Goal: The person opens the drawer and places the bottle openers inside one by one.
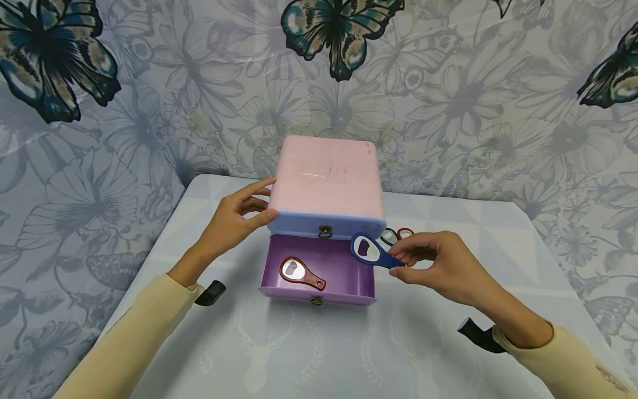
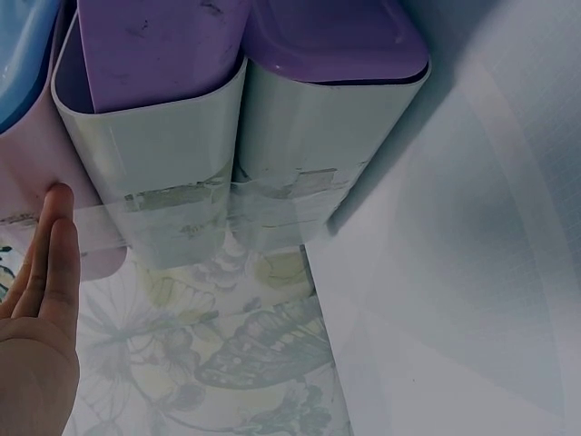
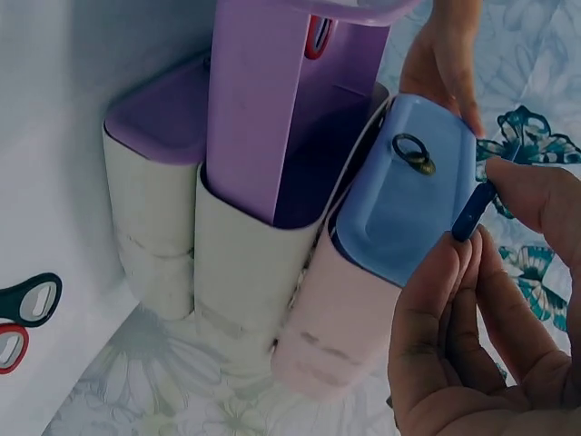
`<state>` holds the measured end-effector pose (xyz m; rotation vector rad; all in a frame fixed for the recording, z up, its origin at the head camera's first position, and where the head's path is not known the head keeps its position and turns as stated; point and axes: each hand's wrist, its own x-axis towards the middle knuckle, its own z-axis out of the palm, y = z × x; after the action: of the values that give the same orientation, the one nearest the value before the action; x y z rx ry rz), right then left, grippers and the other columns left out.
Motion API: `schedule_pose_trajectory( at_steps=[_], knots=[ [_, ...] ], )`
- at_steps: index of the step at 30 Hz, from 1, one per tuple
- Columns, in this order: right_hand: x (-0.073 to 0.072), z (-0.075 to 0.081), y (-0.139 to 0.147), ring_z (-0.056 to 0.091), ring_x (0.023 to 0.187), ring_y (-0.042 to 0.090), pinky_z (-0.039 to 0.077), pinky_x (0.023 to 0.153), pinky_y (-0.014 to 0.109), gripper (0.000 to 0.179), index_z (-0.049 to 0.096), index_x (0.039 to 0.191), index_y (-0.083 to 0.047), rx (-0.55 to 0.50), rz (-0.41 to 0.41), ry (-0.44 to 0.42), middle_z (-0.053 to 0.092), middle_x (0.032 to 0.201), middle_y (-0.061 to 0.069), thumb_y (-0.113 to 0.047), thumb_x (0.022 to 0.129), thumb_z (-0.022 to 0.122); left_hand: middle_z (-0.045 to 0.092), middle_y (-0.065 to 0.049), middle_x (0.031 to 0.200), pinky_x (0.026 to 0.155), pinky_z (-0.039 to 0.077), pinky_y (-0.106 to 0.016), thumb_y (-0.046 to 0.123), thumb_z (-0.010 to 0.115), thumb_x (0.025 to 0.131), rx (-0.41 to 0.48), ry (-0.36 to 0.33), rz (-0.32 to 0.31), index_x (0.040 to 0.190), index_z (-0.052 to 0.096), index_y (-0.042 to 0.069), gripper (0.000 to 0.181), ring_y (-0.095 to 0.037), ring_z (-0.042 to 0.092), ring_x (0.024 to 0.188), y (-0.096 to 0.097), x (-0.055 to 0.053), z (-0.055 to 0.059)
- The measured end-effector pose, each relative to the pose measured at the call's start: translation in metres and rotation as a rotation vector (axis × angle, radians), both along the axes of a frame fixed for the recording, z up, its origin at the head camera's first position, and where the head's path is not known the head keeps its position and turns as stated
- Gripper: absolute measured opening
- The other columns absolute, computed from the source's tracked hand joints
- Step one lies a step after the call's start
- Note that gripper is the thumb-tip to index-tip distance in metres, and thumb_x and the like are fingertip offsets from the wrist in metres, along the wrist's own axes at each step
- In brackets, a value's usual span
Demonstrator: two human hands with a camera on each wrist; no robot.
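A small drawer unit [image 1: 326, 172] with a pink top stands on the table. Its top drawer has a blue front [image 3: 399, 182] with a ring pull; the purple drawer [image 1: 349, 274] below is pulled out. Inside lies a red-brown bottle opener [image 1: 314, 278]. My left hand [image 1: 231, 221] rests against the unit's left side, fingers extended, thumb at the front corner. Above the drawer's right edge, my right hand [image 1: 441, 263] pinches a blue bottle opener [image 1: 382, 257] by its handle. In the right wrist view it appears edge-on, between thumb and fingertips.
On the table right of the unit lie a dark green bottle opener [image 3: 29, 304] and a red one [image 3: 9, 350]. Another purple drawer [image 2: 336, 41] sits closed at the bottom of the unit. Butterfly-printed cloth [image 1: 224, 100] hangs behind the table.
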<state>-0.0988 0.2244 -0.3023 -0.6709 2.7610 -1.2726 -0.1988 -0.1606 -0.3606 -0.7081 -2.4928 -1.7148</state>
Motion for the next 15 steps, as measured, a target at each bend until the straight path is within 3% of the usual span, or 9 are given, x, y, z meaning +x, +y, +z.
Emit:
schedule_pose_trajectory(
  at_steps=[10,15],
  knots=[
    [-0.014,-0.025,-0.02,0.064,0.077,0.012,0.055,0.068,0.027,0.023,0.077,0.094,-0.02,0.063,0.07,0.002,0.07,0.083,-0.009,-0.009,0.075,0.087,0.057,-0.007,0.136,0.103,0.047,-0.05,0.022,0.072,0.095,0.011,0.01,-0.005,0.15,0.046,0.038,0.062,-0.021,0.067,0.109,0.0,-0.001,-0.002],
    [-0.019,-0.038,-0.031,0.064,0.078,0.006,0.053,0.065,0.026,0.021,0.078,0.094,-0.019,0.093,0.08,-0.014,0.071,0.084,-0.012,-0.011,0.076,0.087,0.057,-0.007,0.136,0.103,0.048,-0.049,0.022,0.072,0.095,0.01,0.01,-0.003,0.149,0.046,0.038,0.062,-0.021,0.067,0.109,-0.001,-0.001,-0.002]
  ],
)
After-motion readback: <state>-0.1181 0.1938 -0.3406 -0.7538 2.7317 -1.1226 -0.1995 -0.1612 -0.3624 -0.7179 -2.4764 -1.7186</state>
